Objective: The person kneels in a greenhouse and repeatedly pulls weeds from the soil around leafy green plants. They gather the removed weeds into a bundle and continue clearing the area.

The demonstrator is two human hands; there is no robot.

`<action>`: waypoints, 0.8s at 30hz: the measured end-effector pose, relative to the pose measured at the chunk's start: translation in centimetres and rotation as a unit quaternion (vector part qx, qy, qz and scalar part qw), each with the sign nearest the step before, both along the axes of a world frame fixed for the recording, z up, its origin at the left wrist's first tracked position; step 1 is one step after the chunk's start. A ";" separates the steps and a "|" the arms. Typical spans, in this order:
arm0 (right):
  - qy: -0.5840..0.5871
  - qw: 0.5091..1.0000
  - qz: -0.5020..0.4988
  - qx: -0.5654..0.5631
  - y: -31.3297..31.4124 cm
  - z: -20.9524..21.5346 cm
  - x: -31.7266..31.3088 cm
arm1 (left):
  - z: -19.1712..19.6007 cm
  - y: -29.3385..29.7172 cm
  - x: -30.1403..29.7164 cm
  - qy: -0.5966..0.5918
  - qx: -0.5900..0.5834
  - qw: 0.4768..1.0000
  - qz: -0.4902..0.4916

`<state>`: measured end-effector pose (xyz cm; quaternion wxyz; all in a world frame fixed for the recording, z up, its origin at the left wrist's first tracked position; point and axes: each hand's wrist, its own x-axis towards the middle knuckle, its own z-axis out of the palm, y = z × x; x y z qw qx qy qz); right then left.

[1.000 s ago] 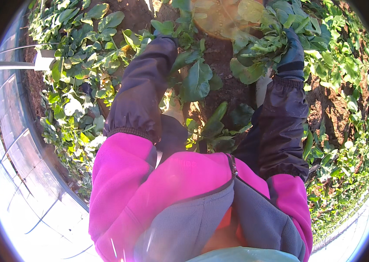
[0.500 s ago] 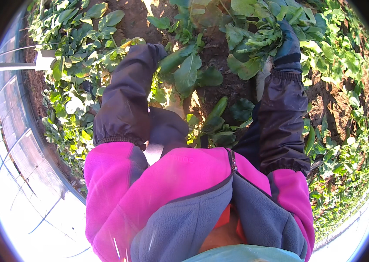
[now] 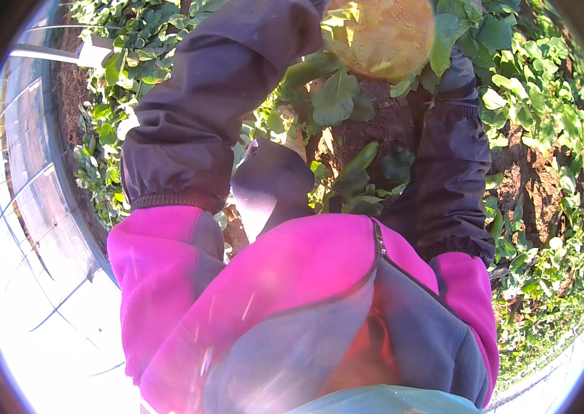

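My right hand (image 3: pixel 456 74), in a dark glove, is at the upper right against a bunch of leafy greens (image 3: pixel 449 34). Its fingers are partly covered by the leaves, but they appear wrapped round the bunch. My left arm, in a dark sleeve cover (image 3: pixel 237 62), reaches up and across toward the top middle; its hand lies beyond the top edge or hidden there. A round yellowish blot (image 3: pixel 378 34), which looks like glare, covers the spot between the arms. Broad-leaved plants (image 3: pixel 337 96) grow from the soil below it.
Dense low plants (image 3: pixel 547 110) cover the ground on the right, with brown soil (image 3: pixel 533 179) showing between them. More foliage lines the left, beside a pale rod with a white block (image 3: pixel 95 52) and a sheet-like panelled surface (image 3: pixel 30 138). My dark-clad knee (image 3: pixel 275 179) is bent between my arms.
My left arm has swung up and to the right, taking its hand out of sight. My right hand has dipped slightly lower with the leafy greens. The yellowish blot has appeared.
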<state>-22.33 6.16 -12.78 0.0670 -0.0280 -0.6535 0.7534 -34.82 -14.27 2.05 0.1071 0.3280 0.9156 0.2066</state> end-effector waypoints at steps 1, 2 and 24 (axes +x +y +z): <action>-0.013 0.998 0.018 -0.054 -0.1 0.2 -0.1 | -1.2 2.3 1.4 0.044 0.071 0.996 0.043; -0.031 0.992 0.040 -0.120 0.0 0.5 0.1 | -1.8 4.0 2.3 0.034 0.092 0.991 0.091; -0.057 0.960 0.262 -0.083 -6.8 7.1 0.6 | 4.0 -25.6 5.8 0.058 0.255 0.877 0.403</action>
